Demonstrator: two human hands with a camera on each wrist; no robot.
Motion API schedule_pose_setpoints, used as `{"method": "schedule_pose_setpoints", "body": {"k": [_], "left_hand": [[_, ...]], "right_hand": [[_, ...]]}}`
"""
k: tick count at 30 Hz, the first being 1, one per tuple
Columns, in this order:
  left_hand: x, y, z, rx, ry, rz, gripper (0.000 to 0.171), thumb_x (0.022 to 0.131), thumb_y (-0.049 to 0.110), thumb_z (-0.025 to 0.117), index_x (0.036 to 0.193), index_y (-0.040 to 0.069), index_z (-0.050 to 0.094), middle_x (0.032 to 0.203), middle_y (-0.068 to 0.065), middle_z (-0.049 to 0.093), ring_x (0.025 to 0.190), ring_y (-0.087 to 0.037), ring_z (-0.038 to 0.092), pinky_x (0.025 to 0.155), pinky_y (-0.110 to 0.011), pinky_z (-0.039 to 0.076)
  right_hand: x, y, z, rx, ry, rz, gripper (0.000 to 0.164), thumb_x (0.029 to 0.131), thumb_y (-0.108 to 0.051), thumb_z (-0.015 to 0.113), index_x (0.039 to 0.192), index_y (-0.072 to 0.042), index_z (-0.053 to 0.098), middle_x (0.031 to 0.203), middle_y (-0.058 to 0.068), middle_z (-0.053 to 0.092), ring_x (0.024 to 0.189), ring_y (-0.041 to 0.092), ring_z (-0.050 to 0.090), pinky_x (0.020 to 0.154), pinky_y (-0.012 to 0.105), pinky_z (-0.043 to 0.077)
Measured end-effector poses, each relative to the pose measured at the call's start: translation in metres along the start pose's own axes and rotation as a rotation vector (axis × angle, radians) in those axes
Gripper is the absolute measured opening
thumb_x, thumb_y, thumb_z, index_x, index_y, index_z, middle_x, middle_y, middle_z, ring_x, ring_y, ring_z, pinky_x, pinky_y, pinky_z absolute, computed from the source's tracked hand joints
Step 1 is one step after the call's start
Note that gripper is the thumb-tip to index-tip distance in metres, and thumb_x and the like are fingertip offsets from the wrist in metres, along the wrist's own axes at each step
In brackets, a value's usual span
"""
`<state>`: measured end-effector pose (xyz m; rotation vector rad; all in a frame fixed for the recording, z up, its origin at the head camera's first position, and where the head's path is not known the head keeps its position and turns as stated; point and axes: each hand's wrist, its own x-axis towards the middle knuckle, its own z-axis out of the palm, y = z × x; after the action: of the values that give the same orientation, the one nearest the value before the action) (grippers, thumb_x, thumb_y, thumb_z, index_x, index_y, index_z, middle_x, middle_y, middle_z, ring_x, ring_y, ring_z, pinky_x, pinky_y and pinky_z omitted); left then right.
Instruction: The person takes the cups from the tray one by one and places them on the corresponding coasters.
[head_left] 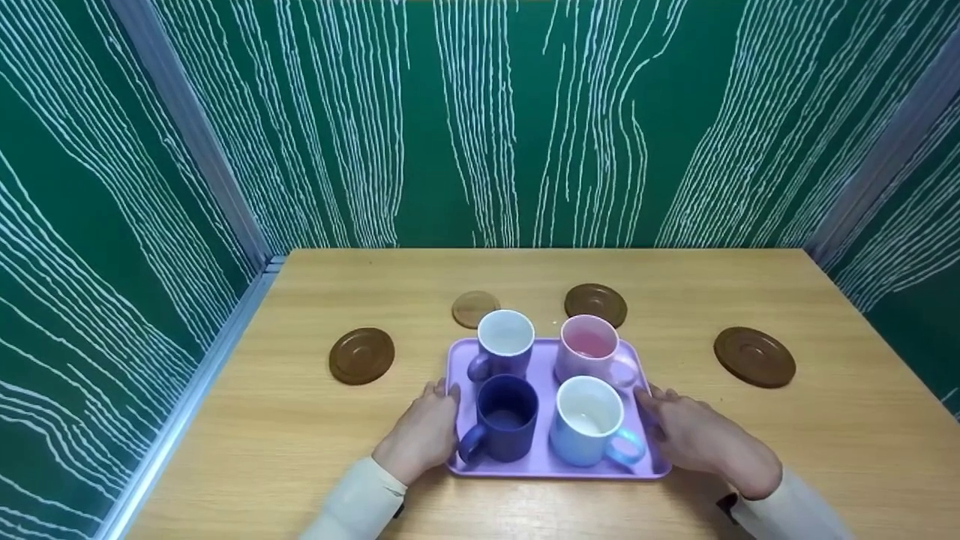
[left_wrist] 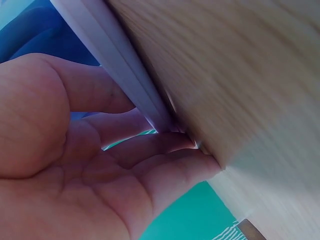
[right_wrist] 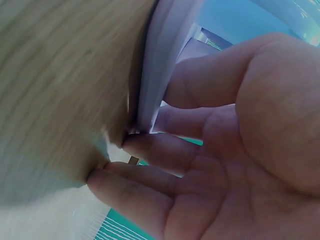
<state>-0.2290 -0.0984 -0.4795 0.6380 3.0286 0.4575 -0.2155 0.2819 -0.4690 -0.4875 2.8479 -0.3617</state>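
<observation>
A light purple tray [head_left: 545, 360] lies on the table, carrying a grey-purple mug with a pale inside [head_left: 507, 337], a pink mug [head_left: 587, 343], a dark blue mug [head_left: 508, 420] and a light blue mug with a white inside [head_left: 589, 418]. My left hand [head_left: 421, 429] grips the tray's left side, thumb against the rim. On the opposite side, my right hand [head_left: 703, 436] holds the right rim the same way. Both wrist views show fingertips at the tray's lower edge, right at the tabletop; in the left wrist view the tray rim [left_wrist: 120, 75] passes between thumb and fingers.
Brown round saucers lie on the wooden table [head_left: 247, 450]: one at left [head_left: 361, 355], one behind the pink mug [head_left: 595, 301], one at right [head_left: 754, 357]. A lighter brown disc [head_left: 475, 308] lies behind the grey-purple mug. Green panels with white lines [head_left: 480, 150] enclose the table.
</observation>
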Motion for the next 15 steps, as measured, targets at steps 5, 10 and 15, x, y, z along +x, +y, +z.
{"method": "schedule_pose_setpoints", "body": {"k": [5,10,15], "left_hand": [[0.0004,0.0002,0.0009,0.006,0.009,0.014,0.052,0.089,0.001,0.064,0.139,-0.012,0.056,0.131,-0.034,0.059,0.112,-0.040,0.060,0.093,-0.050,0.057],[0.0017,-0.0012,0.0011,0.005,0.030,0.028,0.049,0.090,0.003,0.065,0.137,-0.012,0.057,0.127,-0.033,0.061,0.108,-0.039,0.061,0.091,-0.050,0.057],[0.0011,-0.0025,0.0024,0.010,0.031,0.022,0.049,0.091,0.003,0.064,0.137,-0.013,0.057,0.131,-0.035,0.060,0.115,-0.044,0.062,0.095,-0.052,0.056]], "right_hand": [[0.0002,0.0009,0.0005,-0.005,0.004,0.000,0.062,0.096,-0.014,0.064,0.153,0.003,0.045,0.154,0.037,0.038,0.136,0.064,0.039,0.108,0.074,0.033],[0.0010,0.0008,0.0019,-0.012,0.035,-0.023,0.064,0.093,-0.013,0.066,0.151,0.004,0.047,0.155,0.035,0.039,0.133,0.064,0.043,0.105,0.075,0.037],[0.0016,0.0009,0.0055,-0.020,0.064,-0.047,0.065,0.089,-0.010,0.067,0.149,0.006,0.049,0.151,0.037,0.043,0.129,0.064,0.047,0.102,0.073,0.042]]}}
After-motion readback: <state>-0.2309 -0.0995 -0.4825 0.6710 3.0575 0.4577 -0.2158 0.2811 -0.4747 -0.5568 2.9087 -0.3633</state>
